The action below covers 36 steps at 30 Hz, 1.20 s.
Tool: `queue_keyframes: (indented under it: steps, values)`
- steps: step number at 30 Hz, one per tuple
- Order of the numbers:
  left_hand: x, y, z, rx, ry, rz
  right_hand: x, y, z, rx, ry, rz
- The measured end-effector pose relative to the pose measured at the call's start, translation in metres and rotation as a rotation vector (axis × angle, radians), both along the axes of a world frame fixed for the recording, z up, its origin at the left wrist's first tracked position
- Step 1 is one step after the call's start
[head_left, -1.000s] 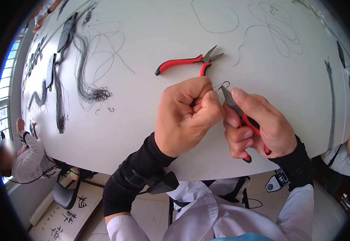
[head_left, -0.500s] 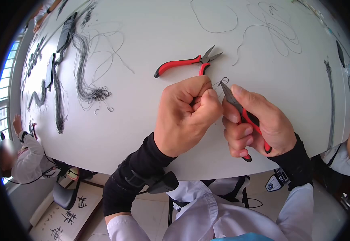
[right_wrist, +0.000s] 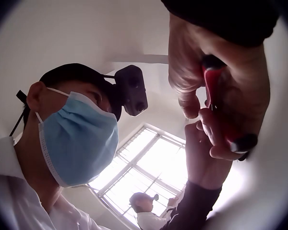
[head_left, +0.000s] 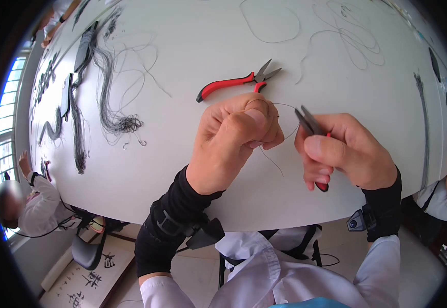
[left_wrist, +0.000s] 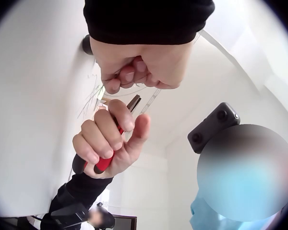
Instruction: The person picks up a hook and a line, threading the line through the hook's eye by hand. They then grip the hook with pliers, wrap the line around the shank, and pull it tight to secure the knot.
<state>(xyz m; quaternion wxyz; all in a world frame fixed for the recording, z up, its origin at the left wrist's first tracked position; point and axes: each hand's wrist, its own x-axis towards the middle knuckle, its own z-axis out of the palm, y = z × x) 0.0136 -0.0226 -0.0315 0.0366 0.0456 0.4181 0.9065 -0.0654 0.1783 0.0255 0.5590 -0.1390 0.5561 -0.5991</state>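
In the head view my left hand (head_left: 228,138) pinches a thin dark fishing line (head_left: 273,163) between thumb and curled fingers. A loop of that line bows out to the right of the knuckles, and its loose tail hangs below them. My right hand (head_left: 359,154) grips red-handled pliers (head_left: 310,122), their jaws slightly parted and pointing up at the loop's right edge. The left wrist view shows the fingers wrapped round the pliers' red handles (left_wrist: 104,162). Just beyond the left knuckles lies a second pair of red-handled pliers (head_left: 228,83), jaws spread.
Bundled lines with hooks (head_left: 130,123) lie on the left of the white table (head_left: 182,46). Loose coiled line (head_left: 354,38) is at the back right, and a long dark bundle (head_left: 423,128) runs along the right. Other people sit at both sides.
The pliers in my right hand have moved right, away from a small hook seen earlier beside the left fingertips. The left hand has turned, and a loop of line now shows between the hands.
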Motion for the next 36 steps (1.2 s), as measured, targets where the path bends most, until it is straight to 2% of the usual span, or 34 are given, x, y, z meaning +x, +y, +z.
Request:
queue_keyframes:
  steps: [3, 7, 12, 16, 22, 25, 31, 36]
  values:
    - [0.000, 0.003, 0.003, 0.018, -0.018, -0.013, 0.011, -0.009, -0.008, 0.033, 0.296, -0.249]
    - [0.003, 0.011, 0.009, -0.016, -0.093, 0.030, 0.013, -0.013, -0.010, 0.002, 0.505, -0.265]
    - [0.003, 0.012, 0.000, 0.052, -0.074, -0.009, 0.012, -0.013, -0.013, -0.040, 0.515, -0.270]
    - [0.003, 0.013, 0.005, -0.002, -0.090, 0.012, 0.012, -0.012, -0.011, -0.084, 0.520, -0.268]
    - [0.005, 0.016, 0.011, 0.014, -0.064, 0.006, 0.016, -0.012, -0.010, -0.018, 0.692, -0.267]
    - [0.008, 0.017, 0.010, 0.035, -0.039, -0.011, 0.022, -0.010, -0.013, -0.130, 0.592, -0.300]
    - [0.018, 0.025, 0.012, 0.105, -0.070, -0.008, 0.038, -0.007, -0.011, -0.084, 0.739, -0.362]
    - [0.026, 0.030, 0.007, 0.148, -0.077, -0.003, 0.047, -0.005, -0.016, -0.139, 0.736, -0.381]
